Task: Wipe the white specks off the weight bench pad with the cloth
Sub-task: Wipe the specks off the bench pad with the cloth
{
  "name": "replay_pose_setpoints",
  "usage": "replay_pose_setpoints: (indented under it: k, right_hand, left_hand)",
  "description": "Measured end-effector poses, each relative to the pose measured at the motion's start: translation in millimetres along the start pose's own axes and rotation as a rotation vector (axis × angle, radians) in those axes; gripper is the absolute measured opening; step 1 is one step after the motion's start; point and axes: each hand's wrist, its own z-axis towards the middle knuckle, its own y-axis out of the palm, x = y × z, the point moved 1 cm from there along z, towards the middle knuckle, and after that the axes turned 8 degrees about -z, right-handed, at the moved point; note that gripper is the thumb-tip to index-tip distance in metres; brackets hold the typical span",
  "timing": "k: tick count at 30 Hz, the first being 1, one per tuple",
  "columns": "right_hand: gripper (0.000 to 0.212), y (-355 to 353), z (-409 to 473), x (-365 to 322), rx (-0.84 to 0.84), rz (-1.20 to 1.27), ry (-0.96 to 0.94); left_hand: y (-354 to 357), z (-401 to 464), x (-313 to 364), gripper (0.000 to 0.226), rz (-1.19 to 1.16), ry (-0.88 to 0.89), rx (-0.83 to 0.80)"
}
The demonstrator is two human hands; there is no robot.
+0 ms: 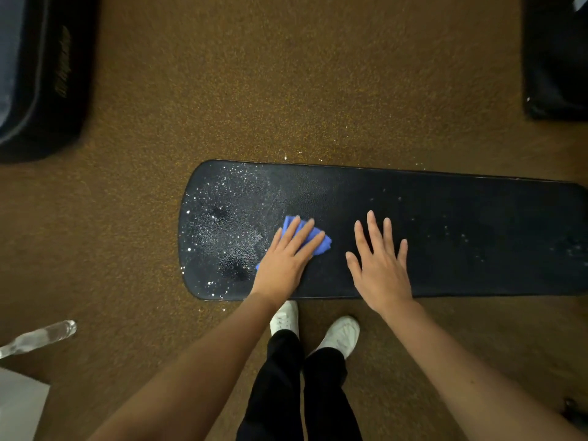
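Note:
A long black weight bench pad (461, 237) lies across the middle of the view. White specks (219, 198) cover its left end thickly, and a few faint ones dot the right half. A folded blue cloth (322, 241) lies on the pad just right of the speckled patch. My left hand (288, 259) presses flat on the cloth with straight fingers. My right hand (380, 261) rests flat on the bare pad to the right of the cloth, fingers spread.
Brown speckled gym flooring (286, 90) surrounds the pad, with some specks on it by the pad's far edge. Dark padded equipment (44, 78) stands at the top left and another dark pad (556, 58) at the top right. A clear bottle (41, 337) lies at the lower left. My white shoes (342, 335) stand below the pad.

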Motion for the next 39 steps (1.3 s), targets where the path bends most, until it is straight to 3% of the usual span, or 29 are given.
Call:
replay_pose_setpoints:
  k: [4, 10, 13, 16, 21, 26, 33, 39]
  right_hand:
    - [0.061, 1.1, 0.3, -2.2, 0.011, -0.003, 0.013]
    - [0.061, 2.5, 0.9, -1.1, 0.023, -0.001, -0.003]
    - [0.061, 1.9, 0.6, 0.8, 0.015, -0.015, -0.008]
    - [0.061, 2.0, 0.2, 0.8, 0.018, -0.014, -0.008]
    - [0.061, 4.2, 1.0, -3.4, 0.027, -0.032, 0.015]
    - [0.061, 3.5, 1.0, -1.5, 0.018, -0.032, 0.008]
    - [0.06, 2.4, -0.8, -0.1, 0.021, -0.032, -0.004]
    - [0.06, 4.7, -0.6, -0.2, 0.042, -0.036, -0.003]
  left_hand:
    - [3.0, 14.5, 13.8, 0.044, -0.059, -0.114, 0.06]
    - [17.3, -31.6, 19.7, 0.045, 0.093, 0.151, -0.04]
    - [11.2, -38.5, 9.4, 0.047, 0.145, 0.17, -0.06]
    - [9.4, -31.7, 9.0, 0.047, 0.127, 0.099, -0.031]
    - [18.8, -10.1, 28.3, 0.049, -0.002, -0.176, 0.089]
    - [34.7, -39.6, 47.4, 0.059, 0.045, -0.112, 0.084]
    - [16.9, -11.1, 29.9, 0.048, -0.052, -0.4, 0.174]
    - [22.2, -10.4, 34.6, 0.049, -0.028, -0.397, 0.225]
